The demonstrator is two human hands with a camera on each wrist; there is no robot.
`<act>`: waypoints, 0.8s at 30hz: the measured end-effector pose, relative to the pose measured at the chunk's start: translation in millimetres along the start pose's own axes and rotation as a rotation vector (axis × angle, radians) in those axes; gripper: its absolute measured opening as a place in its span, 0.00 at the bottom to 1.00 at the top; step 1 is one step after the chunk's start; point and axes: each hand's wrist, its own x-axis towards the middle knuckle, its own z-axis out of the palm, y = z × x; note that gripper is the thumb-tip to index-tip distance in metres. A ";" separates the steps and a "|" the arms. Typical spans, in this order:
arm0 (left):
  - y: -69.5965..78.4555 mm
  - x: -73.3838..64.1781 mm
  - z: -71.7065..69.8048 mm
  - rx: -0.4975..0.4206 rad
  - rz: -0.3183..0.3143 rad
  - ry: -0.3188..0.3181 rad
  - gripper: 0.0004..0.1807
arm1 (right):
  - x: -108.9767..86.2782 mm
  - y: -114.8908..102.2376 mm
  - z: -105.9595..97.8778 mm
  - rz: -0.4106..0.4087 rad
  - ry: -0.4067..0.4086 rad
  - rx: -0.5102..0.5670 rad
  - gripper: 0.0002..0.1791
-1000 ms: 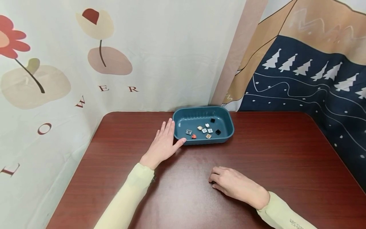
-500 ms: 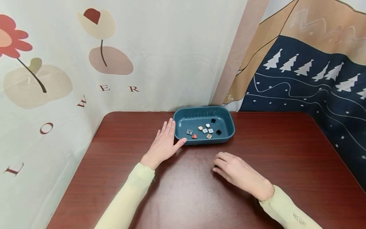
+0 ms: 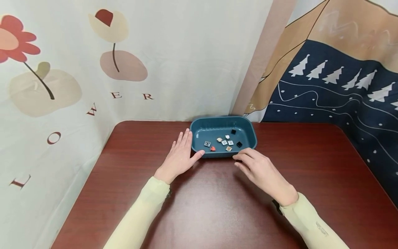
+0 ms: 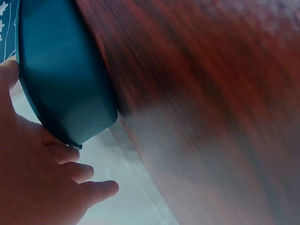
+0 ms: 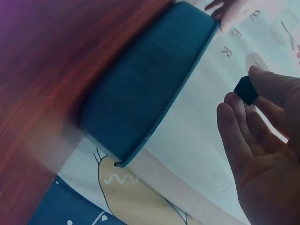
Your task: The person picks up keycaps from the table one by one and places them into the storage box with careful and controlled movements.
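Near the table's far edge stands a teal plastic bin (image 3: 224,155) with several small block-like pieces (image 3: 224,142) inside: white, black, tan, grey and red. My left hand (image 3: 178,156) rests against the bin's left end, fingers straight, thumb at the front rim; the left wrist view shows the same hand (image 4: 42,168) at the rim. Just off the front right corner of the bin hovers my right hand (image 3: 262,173). In the right wrist view that hand (image 5: 265,136) pinches a small dark block (image 5: 247,90) between thumb and fingers. The block is hard to make out from the head.
The dark red wooden table (image 3: 199,214) spreads in front of the bin and to both sides. A white curtain with flower prints (image 3: 174,62) hangs behind it, and a navy cloth with white trees (image 3: 329,90) hangs at the right.
My right hand has lifted from the table and moved forward to the bin's front right rim. The left hand has stayed at the bin's left end. The head view has shifted slightly.
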 end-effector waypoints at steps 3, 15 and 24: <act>-0.5 1.0 1.0 0.007 -0.003 -0.005 0.54 | 4.6 0.6 -0.3 0.039 0.009 0.008 0.16; -1.6 2.8 2.7 0.018 0.004 -0.002 0.54 | 28.6 4.2 5.6 0.093 0.054 0.033 0.13; -2.0 2.6 3.3 0.006 0.008 0.001 0.54 | 43.9 12.3 17.0 0.161 0.063 0.059 0.16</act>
